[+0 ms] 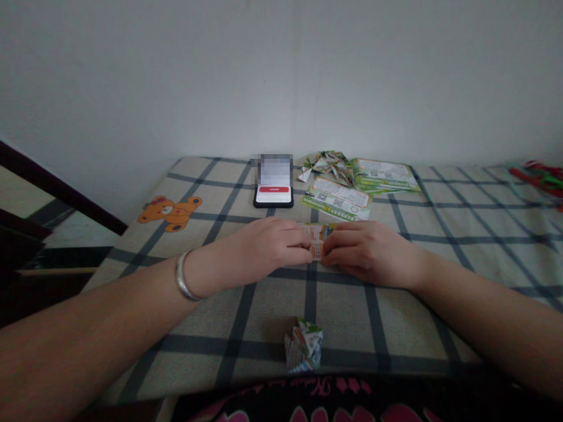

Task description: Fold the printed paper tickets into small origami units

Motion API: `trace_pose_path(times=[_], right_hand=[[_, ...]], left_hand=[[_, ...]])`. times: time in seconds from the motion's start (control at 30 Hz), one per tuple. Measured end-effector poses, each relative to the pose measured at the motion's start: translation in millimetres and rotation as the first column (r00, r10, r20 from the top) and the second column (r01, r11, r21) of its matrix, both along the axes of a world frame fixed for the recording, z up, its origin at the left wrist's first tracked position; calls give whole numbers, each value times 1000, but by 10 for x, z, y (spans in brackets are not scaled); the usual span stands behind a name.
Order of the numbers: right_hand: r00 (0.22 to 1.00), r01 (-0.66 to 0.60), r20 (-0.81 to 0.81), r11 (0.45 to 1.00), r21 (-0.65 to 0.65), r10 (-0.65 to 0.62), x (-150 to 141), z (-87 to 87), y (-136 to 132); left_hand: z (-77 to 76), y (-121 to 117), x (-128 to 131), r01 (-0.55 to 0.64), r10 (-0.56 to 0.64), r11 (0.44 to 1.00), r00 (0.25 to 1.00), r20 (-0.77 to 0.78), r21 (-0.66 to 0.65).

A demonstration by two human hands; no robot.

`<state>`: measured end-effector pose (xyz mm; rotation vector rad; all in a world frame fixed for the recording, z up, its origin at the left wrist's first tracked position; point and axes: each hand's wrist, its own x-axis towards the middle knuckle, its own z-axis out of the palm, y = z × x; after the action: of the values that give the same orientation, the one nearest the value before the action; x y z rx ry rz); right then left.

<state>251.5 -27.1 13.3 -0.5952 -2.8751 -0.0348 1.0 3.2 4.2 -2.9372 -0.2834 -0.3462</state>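
Both my hands are closed on a printed paper (317, 241) on the table, and only its middle strip shows between them. My left hand (277, 241), below a silver bangle, presses the left end with its fingers together. At the right end, the fingers of my right hand (363, 249) are bent and pinch the paper. Close to the table's front edge stands a small folded paper piece (304, 346). Just beyond my hands lies a flat green and white leaflet (336, 198).
A phone (273, 196) with a lit screen lies near the wall. Right of it are several folded paper pieces (328, 166) and a leaflet stack (387, 174). A bear picture (170, 212) is at the left of the checked tablecloth (206, 337). Something red and green (541, 179) lies far right.
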Motion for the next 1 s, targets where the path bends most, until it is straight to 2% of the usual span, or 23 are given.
trace_pose_path(times=[0.3,0.5,0.8,1.0], right_hand=[[991,44,124,999,0,-43,46,75,-50],[991,67,121,992,-103,-54,98,146,-67],[994,68,93,991,-113,-57,131,186,-84],[993,107,61,976,-188,-98,194,221,-77]], left_hand=[[98,-8,-38,-12,13,1000,1000,-18,20],[125,20,-69,16,-17,1000,999,-36,-22],[143,50,-96,28,-34,994,998,-55,-102],[182,47,-103,10,-20,993,996,-87,-122]])
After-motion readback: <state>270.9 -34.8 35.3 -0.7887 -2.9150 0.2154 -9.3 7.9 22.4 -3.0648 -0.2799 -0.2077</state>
